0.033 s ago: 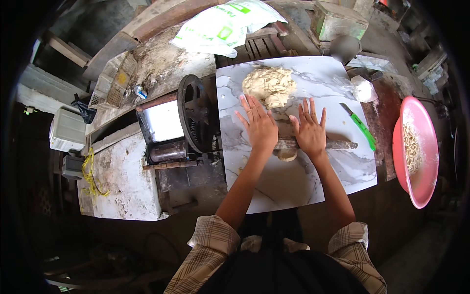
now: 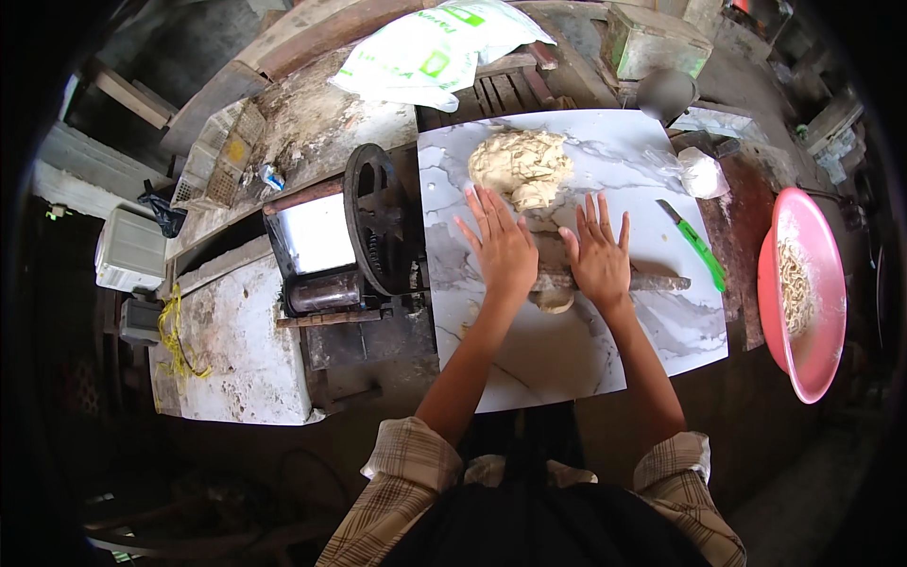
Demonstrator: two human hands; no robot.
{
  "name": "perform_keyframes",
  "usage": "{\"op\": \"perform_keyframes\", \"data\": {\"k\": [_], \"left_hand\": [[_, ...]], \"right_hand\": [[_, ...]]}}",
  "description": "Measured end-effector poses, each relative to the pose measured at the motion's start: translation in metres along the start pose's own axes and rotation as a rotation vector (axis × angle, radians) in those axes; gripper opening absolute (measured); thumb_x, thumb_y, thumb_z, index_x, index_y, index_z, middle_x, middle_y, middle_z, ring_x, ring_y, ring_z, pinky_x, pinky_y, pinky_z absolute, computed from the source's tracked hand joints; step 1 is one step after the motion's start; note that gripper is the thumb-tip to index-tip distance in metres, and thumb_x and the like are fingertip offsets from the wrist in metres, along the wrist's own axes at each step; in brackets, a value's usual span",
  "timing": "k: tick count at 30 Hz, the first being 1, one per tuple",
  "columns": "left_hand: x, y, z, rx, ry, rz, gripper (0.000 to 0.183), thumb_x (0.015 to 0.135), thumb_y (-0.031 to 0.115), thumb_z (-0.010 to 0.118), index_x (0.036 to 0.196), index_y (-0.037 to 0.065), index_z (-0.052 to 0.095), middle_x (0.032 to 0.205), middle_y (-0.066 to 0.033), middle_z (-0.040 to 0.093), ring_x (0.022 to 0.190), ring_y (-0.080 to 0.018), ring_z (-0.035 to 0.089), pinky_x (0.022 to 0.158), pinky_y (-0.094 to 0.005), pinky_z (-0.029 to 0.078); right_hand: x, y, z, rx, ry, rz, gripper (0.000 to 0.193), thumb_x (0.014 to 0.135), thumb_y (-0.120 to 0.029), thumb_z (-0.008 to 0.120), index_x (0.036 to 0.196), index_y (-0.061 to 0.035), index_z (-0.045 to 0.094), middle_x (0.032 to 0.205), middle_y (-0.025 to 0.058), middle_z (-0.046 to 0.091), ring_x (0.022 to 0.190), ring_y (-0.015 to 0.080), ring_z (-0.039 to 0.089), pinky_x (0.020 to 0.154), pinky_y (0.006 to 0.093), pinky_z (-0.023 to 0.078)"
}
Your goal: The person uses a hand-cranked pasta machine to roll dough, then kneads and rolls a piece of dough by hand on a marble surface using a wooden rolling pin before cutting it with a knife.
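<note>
Fingers (image 2: pixel 592 219) splay beyond the rod (image 2: pixel 659 282), dough mound (image 2: pixel 520 161) ahead, knife (image 2: pixel 699 248) right.

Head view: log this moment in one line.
left hand: open, over pin; right hand: open, over pin; dough: beyond pin; knife: right of hands

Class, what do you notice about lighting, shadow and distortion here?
Head view: the beam looks bowed near the dark round rim; the panel beside the wheel is washed-out white; soft shadow falls on the board between the forearms; the left hand and right hand look fairly sharp.
</note>
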State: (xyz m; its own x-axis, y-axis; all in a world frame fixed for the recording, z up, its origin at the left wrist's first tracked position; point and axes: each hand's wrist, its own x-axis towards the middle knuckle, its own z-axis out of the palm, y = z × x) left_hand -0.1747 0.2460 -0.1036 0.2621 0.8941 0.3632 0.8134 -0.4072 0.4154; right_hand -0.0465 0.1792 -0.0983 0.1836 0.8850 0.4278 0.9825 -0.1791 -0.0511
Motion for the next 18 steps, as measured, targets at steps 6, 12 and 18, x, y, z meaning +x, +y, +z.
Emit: {"op": "perform_keyframes", "data": {"k": [6, 12, 18], "left_hand": [[-0.066, 0.003, -0.033, 0.012, -0.071, 0.062, 0.058, 0.091, 0.017, 0.042, 0.137, -0.012, 0.023, 0.148, -0.0213, 0.021, 0.140, -0.0354, 0.010, 0.109, -0.0575, 0.002], [-0.025, 0.000, -0.010, 0.004, -0.026, 0.027, 0.060, 0.091, 0.019, 0.042, 0.138, -0.012, 0.020, 0.148, -0.0245, 0.018, 0.140, -0.0354, 0.007, 0.109, -0.0569, 0.003], [-0.014, -0.001, 0.001, -0.017, 0.029, -0.028, 0.062, 0.092, 0.024, 0.042, 0.137, -0.014, 0.020, 0.147, -0.0277, 0.014, 0.140, -0.0361, 0.008, 0.110, -0.0544, 0.007]], "right_hand": [[-0.069, -0.019, -0.032, 0.057, -0.075, -0.006, 0.048, 0.093, -0.037, 0.043, 0.120, 0.0006, 0.055, 0.133, 0.0150, 0.048, 0.134, 0.0279, 0.031, 0.110, 0.0514, 0.017], [-0.023, -0.011, -0.020, 0.045, -0.045, -0.017, 0.047, 0.094, -0.037, 0.043, 0.120, 0.0004, 0.055, 0.135, 0.0138, 0.046, 0.135, 0.0267, 0.029, 0.110, 0.0506, 0.017], [-0.009, -0.006, -0.005, 0.010, 0.016, 0.021, 0.050, 0.094, -0.036, 0.042, 0.124, 0.0031, 0.050, 0.137, 0.0140, 0.043, 0.137, 0.0257, 0.026, 0.111, 0.0494, 0.016]]}}
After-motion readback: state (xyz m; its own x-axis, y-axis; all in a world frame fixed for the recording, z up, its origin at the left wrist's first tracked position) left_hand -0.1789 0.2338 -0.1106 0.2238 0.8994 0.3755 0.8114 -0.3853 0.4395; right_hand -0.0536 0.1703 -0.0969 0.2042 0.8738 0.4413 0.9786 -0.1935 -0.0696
